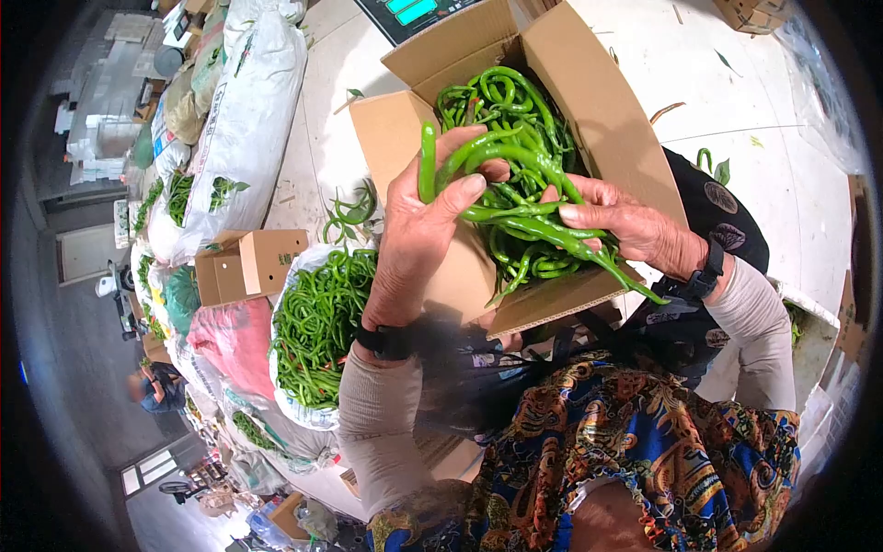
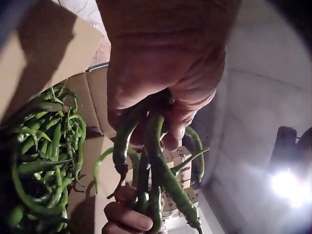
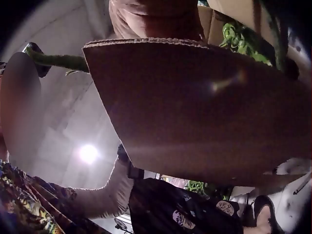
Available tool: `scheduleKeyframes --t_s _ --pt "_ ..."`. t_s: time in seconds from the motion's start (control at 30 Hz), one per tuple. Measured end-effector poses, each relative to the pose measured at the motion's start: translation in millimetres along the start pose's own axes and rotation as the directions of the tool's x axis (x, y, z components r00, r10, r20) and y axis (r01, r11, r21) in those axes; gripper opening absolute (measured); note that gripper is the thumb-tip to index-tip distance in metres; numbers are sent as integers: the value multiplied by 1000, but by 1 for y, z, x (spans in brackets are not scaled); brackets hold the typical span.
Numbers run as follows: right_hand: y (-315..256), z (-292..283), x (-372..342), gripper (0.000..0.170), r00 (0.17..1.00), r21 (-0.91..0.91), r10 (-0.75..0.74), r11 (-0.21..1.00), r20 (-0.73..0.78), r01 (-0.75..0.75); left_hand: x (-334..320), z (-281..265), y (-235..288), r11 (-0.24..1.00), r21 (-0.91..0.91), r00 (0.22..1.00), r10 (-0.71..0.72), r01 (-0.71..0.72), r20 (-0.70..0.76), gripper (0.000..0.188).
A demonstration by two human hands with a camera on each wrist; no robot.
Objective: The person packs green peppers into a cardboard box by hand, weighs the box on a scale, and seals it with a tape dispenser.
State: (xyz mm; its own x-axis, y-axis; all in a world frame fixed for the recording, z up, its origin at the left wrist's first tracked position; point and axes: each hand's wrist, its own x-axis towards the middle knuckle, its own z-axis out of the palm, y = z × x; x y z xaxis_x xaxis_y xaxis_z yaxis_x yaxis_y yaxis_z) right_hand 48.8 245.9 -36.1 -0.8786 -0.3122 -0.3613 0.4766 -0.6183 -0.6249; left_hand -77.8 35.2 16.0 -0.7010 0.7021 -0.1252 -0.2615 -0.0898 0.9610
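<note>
Over an open cardboard box (image 1: 602,87), my left hand (image 1: 418,230) grips a few long green chili peppers (image 1: 529,161) between thumb and fingers. My right hand (image 1: 635,225) pinches the same bunch from the other side, thumb on top. One long pepper slants out past the right fingers. Below the hands, the box holds a heap of green chili peppers (image 1: 455,101). The left wrist view shows peppers (image 2: 168,178) hanging from the left hand (image 2: 165,58), with the right fingertips (image 2: 131,217) around them lower down. In the right wrist view a cardboard flap (image 3: 195,107) hides most of the right hand.
A white sack full of green chili peppers (image 1: 322,331) stands to the left, beside a small open carton (image 1: 271,262). Large white sacks (image 1: 244,110) lie farther up. A scale with a lit display (image 1: 409,9) sits beyond the box. Another person (image 1: 161,386) is at far left.
</note>
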Motion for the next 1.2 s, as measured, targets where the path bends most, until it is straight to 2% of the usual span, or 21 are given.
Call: scheduleKeyframes --t_s 0.03,0.13,0.17,0.23,0.33,0.43,0.47,0.5,0.53,0.57,0.67,0.7,0.77,0.8,0.83,0.93,0.97,1.03,1.07,1.17,1.2 --pt "0 2 -2 31 1000 1 -6 1000 1 6 -1 0 1 1000 5 1000 2 -2 4 39" --pt "-11 13 -9 49 999 -101 38 994 23 -35 -1 2 8 950 302 997 76 -80 23 39" --pt "-11 10 -8 49 999 -101 35 994 22 -32 -2 6 9 950 303 997 77 -81 26 39" --pt "-10 4 -5 51 993 -137 17 991 121 -1 -2 13 9 895 395 976 216 -207 24 39" --pt "-13 3 -5 56 995 -169 36 985 89 -21 0 4 2 819 503 956 286 -276 59 41" --pt "-4 0 -3 66 998 -163 47 986 39 -40 -2 6 7 720 651 957 287 -242 38 37" --pt "-3 4 -2 64 1000 -180 -19 984 8 21 -2 7 7 719 650 956 289 -246 41 37" --pt "-3 6 -2 63 996 -197 -85 977 -21 79 -2 8 6 588 739 915 392 -330 97 36" --pt "-1 -1 -1 68 999 -198 -30 980 -22 25 -2 9 6 437 807 861 481 -398 164 37" --pt "2 -5 -1 68 999 -201 -30 979 -25 24 -3 12 6 440 804 860 483 -400 164 37" --pt "-4 0 -5 59 950 -563 -79 819 -303 -111 -3 22 4 312 830 801 548 -462 240 48" --pt "-2 -5 -4 59 948 -562 -75 819 -309 -118 -3 24 5 319 828 803 547 -462 237 48" --pt "-1 -13 -1 51 941 -694 -308 709 -143 126 -4 26 6 185 836 736 594 -517 324 51" --pt "-5 -13 -1 36 928 -784 -345 612 -143 106 -5 26 4 193 833 738 593 -518 322 51" --pt "-9 -9 -3 36 927 -785 -343 611 -151 98 -5 26 2 196 836 746 585 -512 319 51" --pt "-22 6 -6 23 766 -825 -629 498 -131 268 -5 25 -2 165 849 752 568 -502 334 52" --pt "-29 14 -10 23 770 -824 -624 501 -133 264 -4 25 -2 123 855 747 560 -503 359 53" --pt "-42 32 -19 24 828 -766 -531 604 -181 220 -3 24 -4 84 856 741 547 -511 389 53" --pt "-42 41 -19 23 829 -666 -531 684 -177 297 -3 25 -5 40 851 731 535 -523 423 54" --pt "-42 47 -19 21 918 -592 -380 767 -109 247 -2 30 -6 -22 860 731 516 -510 446 56" --pt "-35 45 -15 20 910 -611 -410 736 -62 290 -1 31 -7 -18 860 733 513 -511 446 56"
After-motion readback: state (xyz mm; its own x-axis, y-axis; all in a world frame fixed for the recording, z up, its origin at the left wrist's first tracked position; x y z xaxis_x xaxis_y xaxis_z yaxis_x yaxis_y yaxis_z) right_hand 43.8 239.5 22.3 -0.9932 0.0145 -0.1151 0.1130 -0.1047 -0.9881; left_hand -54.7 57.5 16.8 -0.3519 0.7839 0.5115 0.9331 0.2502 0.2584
